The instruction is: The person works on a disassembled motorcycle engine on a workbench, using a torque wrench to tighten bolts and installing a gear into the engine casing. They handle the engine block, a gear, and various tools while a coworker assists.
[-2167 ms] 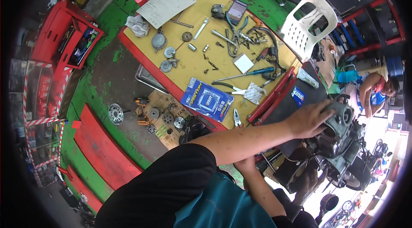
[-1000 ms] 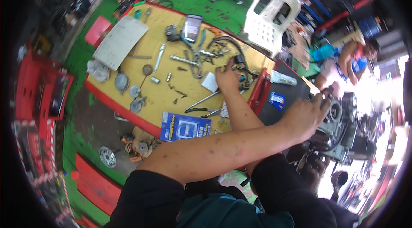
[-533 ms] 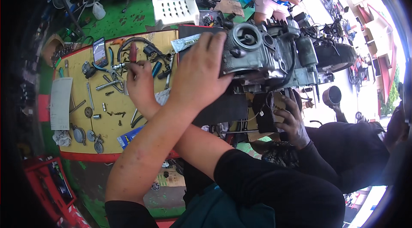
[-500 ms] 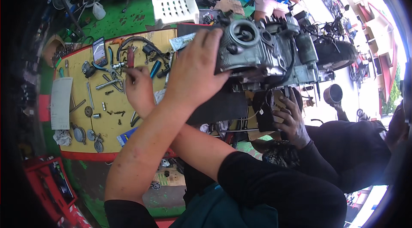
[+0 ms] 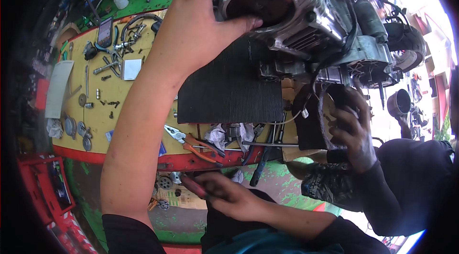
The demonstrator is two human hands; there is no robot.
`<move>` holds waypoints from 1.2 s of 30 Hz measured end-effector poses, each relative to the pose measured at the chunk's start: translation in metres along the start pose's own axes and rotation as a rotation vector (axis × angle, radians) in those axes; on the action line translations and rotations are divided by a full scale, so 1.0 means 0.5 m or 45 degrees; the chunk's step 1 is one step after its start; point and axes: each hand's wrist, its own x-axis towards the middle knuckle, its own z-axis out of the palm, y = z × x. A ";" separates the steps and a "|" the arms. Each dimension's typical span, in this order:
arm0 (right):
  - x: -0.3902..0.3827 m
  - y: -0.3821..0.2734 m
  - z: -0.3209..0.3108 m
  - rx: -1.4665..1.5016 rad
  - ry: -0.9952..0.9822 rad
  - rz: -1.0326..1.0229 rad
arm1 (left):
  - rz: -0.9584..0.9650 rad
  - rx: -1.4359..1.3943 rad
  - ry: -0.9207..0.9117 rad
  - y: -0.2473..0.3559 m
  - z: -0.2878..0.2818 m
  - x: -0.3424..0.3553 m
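My left hand grips the finned end of a grey metal engine, its thumb at the rim of a large round opening. The fingers on the far side are partly cut off by the upper edge. The engine is tilted up above a black ribbed mat on the bench. Low in front of my body, past the bench edge, my right hand is closed around a red-handled tool. Its working end is not clear. To the right, a co-worker's hand is beneath the engine, beside a dark cover-like part.
Orange-handled pliers and rags lie along the red bench edge. Sockets, bolts, a phone and a white box sit on the yellow bench top. Below are metal parts on cardboard. A red tool cabinet stands at left.
My right hand has left the tools on the bench and come back toward my body with the red-handled tool. My left hand has tilted the engine, bringing its large round opening into view.
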 end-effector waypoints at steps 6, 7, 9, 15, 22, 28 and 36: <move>-0.076 -0.070 -0.118 0.168 0.239 0.030 | 0.154 0.184 0.102 0.003 0.022 -0.033; -0.077 -0.087 -0.127 0.120 0.332 -0.034 | 0.177 0.212 0.136 0.004 0.026 -0.040; -0.055 -0.114 -0.153 -0.018 0.410 -0.389 | 0.193 0.182 0.134 -0.015 0.033 -0.032; 0.008 -0.186 -0.199 -0.334 0.608 -1.181 | 0.237 0.146 0.189 -0.025 0.041 -0.027; 0.047 -0.217 -0.208 -0.712 0.965 -1.531 | 0.329 0.113 0.149 -0.025 0.020 -0.033; 0.057 -0.223 -0.251 -1.094 0.970 -1.536 | 0.392 0.213 0.330 -0.063 0.047 -0.010; 0.033 -0.230 -0.327 -1.301 1.006 -1.634 | 0.530 0.267 0.379 -0.080 0.060 0.003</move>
